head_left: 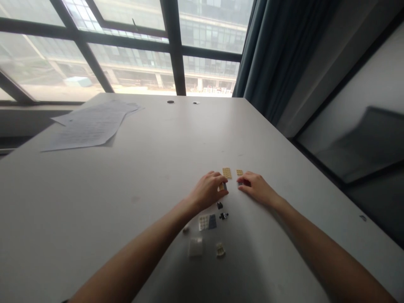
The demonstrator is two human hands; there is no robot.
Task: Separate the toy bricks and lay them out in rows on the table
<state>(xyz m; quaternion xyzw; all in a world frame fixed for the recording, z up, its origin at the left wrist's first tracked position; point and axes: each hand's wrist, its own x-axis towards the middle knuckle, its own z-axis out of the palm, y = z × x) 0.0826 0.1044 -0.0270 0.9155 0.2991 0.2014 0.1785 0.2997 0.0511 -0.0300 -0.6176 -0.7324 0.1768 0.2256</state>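
Note:
My left hand [210,188] is closed on a small tan and grey piece [224,186], held between thumb and fingers low over the white table. To its right, my right hand [255,186] pinches a small grey piece [240,183], partly covered by the fingers. Just beyond the hands lie two studded yellow plates, a larger one [227,173] and a smaller one [239,172]. Nearer than my left hand are a small black piece [220,205], a black and silver piece [224,216], a white studded plate [203,222] and a dark grey plate [212,221].
Close to the near side lie a pale square piece [195,247], a cream piece [220,250] and a small brownish piece [185,229]. Papers [91,126] spread over the table's [151,168] far left. Windows and a dark curtain [271,54] stand behind it.

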